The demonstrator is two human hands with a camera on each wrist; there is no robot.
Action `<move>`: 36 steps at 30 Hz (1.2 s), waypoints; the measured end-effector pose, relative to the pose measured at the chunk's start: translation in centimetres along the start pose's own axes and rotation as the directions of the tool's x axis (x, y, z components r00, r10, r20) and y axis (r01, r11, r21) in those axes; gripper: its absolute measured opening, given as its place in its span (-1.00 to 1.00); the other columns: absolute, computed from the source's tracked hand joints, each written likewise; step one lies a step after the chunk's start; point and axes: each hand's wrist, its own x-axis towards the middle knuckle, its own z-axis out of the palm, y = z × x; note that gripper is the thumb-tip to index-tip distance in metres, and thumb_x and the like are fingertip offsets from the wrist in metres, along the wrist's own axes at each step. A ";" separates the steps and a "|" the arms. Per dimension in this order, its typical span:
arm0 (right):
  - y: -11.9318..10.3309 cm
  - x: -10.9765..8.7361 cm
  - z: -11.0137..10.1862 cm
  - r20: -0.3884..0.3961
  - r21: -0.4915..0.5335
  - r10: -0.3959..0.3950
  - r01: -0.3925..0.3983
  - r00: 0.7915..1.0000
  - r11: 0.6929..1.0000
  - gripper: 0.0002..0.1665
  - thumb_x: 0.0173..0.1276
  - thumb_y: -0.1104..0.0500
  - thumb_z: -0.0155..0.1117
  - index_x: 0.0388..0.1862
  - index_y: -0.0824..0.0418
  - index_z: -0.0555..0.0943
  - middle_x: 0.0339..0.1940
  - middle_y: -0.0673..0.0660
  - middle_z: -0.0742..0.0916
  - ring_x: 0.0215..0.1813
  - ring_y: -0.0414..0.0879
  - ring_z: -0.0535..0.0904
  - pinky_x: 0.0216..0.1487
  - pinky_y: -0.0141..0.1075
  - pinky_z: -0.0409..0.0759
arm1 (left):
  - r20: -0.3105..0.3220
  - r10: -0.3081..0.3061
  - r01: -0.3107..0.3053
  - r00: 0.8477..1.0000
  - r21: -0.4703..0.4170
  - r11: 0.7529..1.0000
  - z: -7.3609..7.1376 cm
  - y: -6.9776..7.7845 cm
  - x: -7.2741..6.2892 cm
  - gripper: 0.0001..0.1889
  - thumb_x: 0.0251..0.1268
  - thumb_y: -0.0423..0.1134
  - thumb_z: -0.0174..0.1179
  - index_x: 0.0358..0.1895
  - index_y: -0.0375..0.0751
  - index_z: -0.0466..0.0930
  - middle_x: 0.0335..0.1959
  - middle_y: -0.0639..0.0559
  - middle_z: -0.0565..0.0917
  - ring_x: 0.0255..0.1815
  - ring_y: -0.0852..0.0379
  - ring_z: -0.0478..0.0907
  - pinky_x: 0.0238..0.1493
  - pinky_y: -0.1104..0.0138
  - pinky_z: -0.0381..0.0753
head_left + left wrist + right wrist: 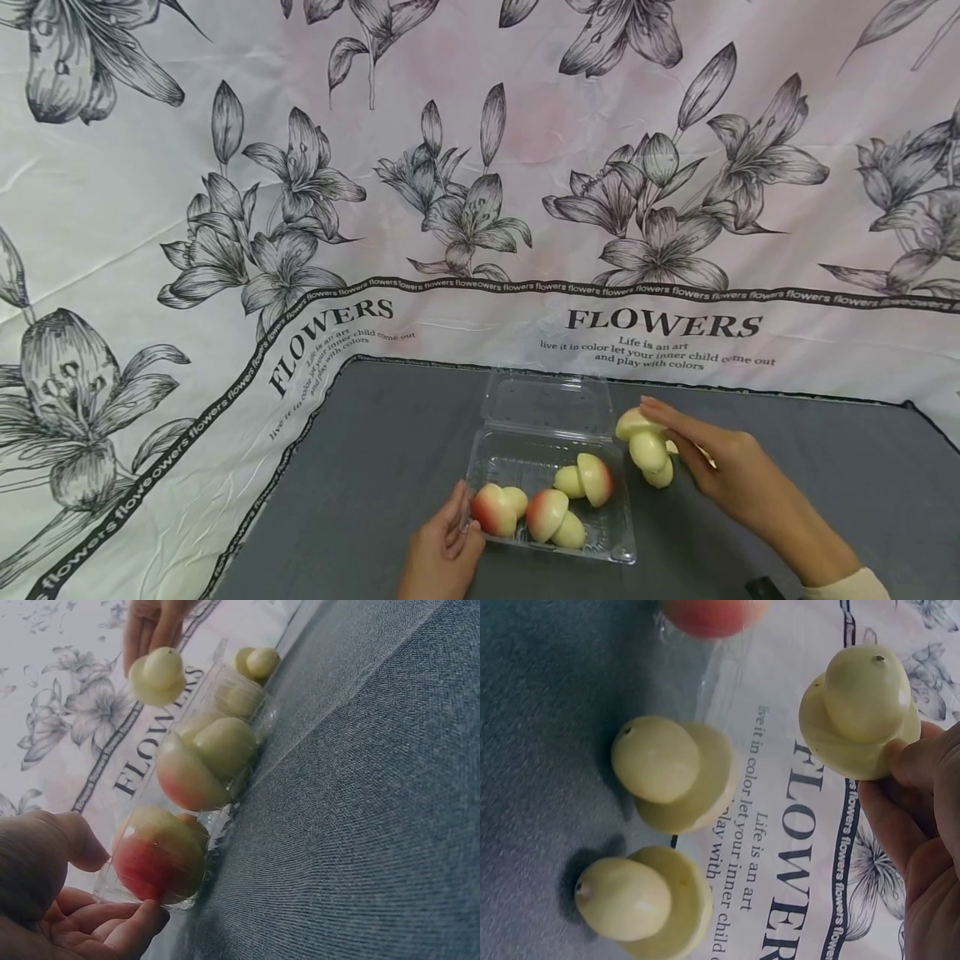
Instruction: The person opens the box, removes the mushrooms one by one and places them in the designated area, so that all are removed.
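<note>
A clear plastic clamshell box lies with its lid folded back. Inside are a red-and-yellow toy mushroom at the left, a second mushroom at the front and a third mushroom at the right. My left hand pinches the box's left side between thumb and fingers. Beyond the right edge, my right hand holds a pale yellow mushroom by its cap, raised above the table. Two more pale mushrooms rest below it, one nearer the box, the other farther off.
Dark grey cloth covers the table. A white flower-printed sheet hangs behind it and along the left side. A small black object shows near the right sleeve.
</note>
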 end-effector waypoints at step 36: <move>1.7 -2.9 -3.7 -0.203 -0.154 0.004 -0.035 0.979 0.988 -0.35 0.76 -0.15 -0.10 0.29 0.30 0.71 0.23 0.22 0.78 -0.44 -0.53 0.38 -0.53 -0.62 0.23 | 0.014 -0.042 0.042 0.999 0.004 0.999 -0.1 0.6 -0.1 -0.32 0.42 -0.39 0.24 0.53 -0.58 0.28 0.42 -0.49 0.48 0.44 -0.32 0.46 0.18 0.28 0.71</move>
